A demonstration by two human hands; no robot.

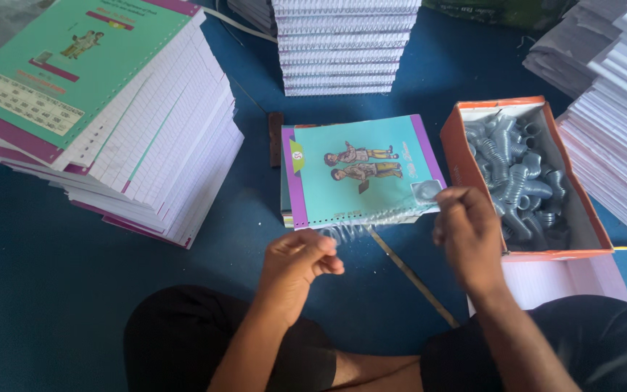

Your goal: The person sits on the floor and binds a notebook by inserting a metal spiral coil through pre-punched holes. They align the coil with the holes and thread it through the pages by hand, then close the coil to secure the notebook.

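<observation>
Both hands, left hand point(300, 255) and right hand point(468, 231), pinch a clear spiral coil point(371, 226) over blue floor point(52, 276).

Blue floor point(52, 290) carrying a booklet point(361, 170) at centre, an orange box point(455, 141) of coils just right, tall paper stacks left point(154, 138), behind point(339, 51) and right point(618, 138), a thin stick point(411, 276) lying near the knees.

Bare blue floor point(52, 276) left; paper stacks point(161, 138), coil box point(466, 156) flank booklet point(361, 170).
</observation>
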